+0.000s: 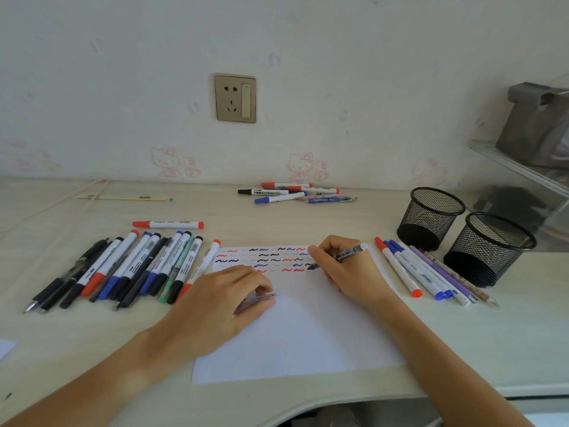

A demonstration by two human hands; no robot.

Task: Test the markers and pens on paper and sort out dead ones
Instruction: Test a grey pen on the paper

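Our right hand (340, 266) grips a pen (345, 255), tip touching the paper (295, 337) beside rows of squiggles, while our left hand (215, 306) holds its clear cap (264, 295) on the paper.

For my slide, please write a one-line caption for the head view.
Right hand tests a marker on the scribbled paper; left hand holds its cap.

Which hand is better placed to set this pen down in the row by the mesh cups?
Right. The right hand already holds the pen, and that row lies just beside it; the left hand holds its cap.
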